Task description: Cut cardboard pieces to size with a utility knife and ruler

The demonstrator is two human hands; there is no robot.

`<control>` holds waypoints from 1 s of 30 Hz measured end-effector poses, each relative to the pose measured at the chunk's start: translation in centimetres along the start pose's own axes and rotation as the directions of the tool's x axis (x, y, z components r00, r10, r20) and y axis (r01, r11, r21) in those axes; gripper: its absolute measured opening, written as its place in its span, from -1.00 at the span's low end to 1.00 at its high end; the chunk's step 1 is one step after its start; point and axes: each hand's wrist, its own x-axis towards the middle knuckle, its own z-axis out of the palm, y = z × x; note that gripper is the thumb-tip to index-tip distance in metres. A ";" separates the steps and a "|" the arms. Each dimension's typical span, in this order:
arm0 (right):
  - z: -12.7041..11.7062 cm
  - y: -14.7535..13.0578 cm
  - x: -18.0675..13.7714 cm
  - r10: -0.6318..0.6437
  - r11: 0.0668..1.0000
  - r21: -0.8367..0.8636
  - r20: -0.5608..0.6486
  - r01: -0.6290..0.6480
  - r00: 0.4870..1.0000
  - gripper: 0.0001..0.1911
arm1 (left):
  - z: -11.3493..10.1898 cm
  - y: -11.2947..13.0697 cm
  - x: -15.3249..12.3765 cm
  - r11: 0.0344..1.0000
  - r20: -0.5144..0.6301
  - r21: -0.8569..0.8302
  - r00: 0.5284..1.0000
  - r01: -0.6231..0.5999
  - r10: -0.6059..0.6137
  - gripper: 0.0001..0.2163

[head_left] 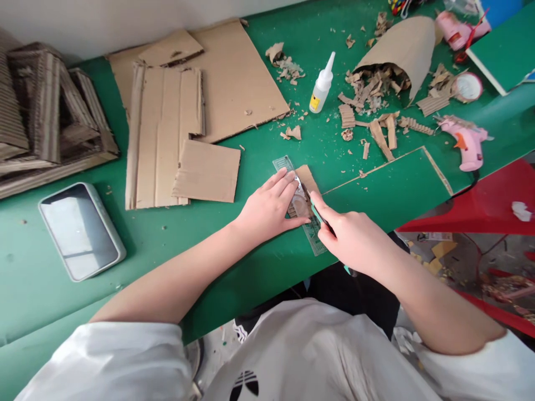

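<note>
My left hand (270,203) lies flat with its fingers stretched out, pressing on a clear plastic ruler (314,240). Under the ruler is a small piece of brown cardboard (307,177), partly covered by my hand. A utility knife (318,213) with a teal and black handle is wrapped in the fingers of my right hand (351,236). Its blade end is against the ruler's right edge, over the cardboard; whether the tip is in the cardboard I cannot tell. To the left of my left hand is a square cardboard piece (209,171), overlapping a larger creased panel (156,136).
A white glue bottle (321,92) stands beyond my hands. Cardboard scraps (376,86) spill from a curved cardboard shell (403,47). Pink glue guns (468,142) lie at the right. On the left are a phone (81,231) and a stacked cardboard structure (50,106).
</note>
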 end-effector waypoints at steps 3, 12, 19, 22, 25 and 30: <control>0.4 0.2 -0.4 -0.003 1.000 0.015 0.004 0.003 1.000 -0.35 | -0.1 0.0 0.0 1.000 0.009 -0.003 1.000 0.006 -0.006 -0.31; 1.8 0.5 -2.1 -0.009 1.000 0.007 -0.006 0.009 1.000 -0.34 | -0.1 0.0 0.1 0.999 0.010 0.033 1.000 0.002 -0.003 -0.29; 2.7 0.8 -3.4 -0.038 0.998 0.058 -0.028 0.040 0.999 -0.33 | -0.2 0.1 0.2 1.000 0.039 -0.003 0.999 0.022 -0.022 -0.33; 3.1 0.9 -4.0 -0.049 0.997 0.050 -0.055 0.051 0.997 -0.34 | -0.3 0.1 0.2 0.999 0.048 -0.019 0.998 0.032 -0.031 -0.33; 3.5 1.0 -4.3 -0.057 0.998 0.033 -0.076 0.060 0.995 -0.35 | -0.3 0.1 0.2 0.999 0.054 -0.018 0.998 0.035 -0.034 -0.33; 4.0 1.1 -4.6 -0.073 0.997 0.012 -0.109 0.074 0.991 -0.36 | -0.3 0.1 0.2 0.999 0.047 -0.018 0.999 0.029 -0.028 -0.32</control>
